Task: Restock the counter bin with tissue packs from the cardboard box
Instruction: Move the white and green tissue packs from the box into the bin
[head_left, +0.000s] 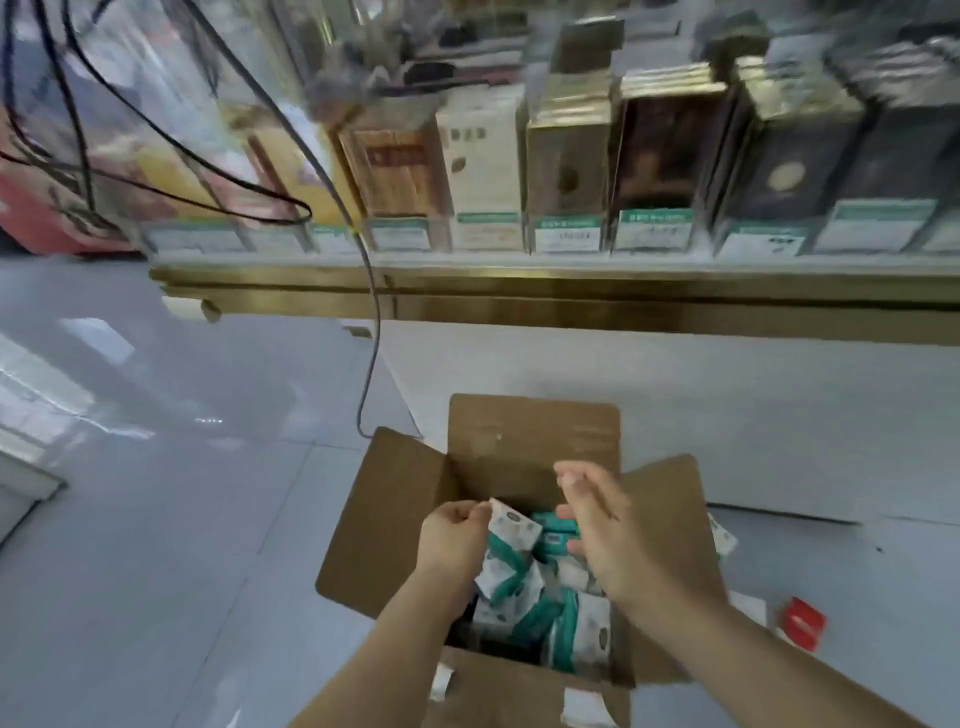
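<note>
An open cardboard box (395, 519) stands on the floor below me, flaps spread, with several white-and-teal tissue packs (540, 618) heaped inside. My left hand (452, 540) pinches the top corner of one tissue pack (514, 530) at the box's left side. Over the middle of the box my right hand (608, 530) hovers with fingers curled; its fingertips touch a teal pack, but whether it grips is hidden. No counter bin is in view.
A gold-trimmed display shelf (571, 291) holding rows of boxed goods with price tags runs across the back. Black cables (371, 332) hang down to the left of the box. A small red object (802, 623) lies on the grey tiled floor at right.
</note>
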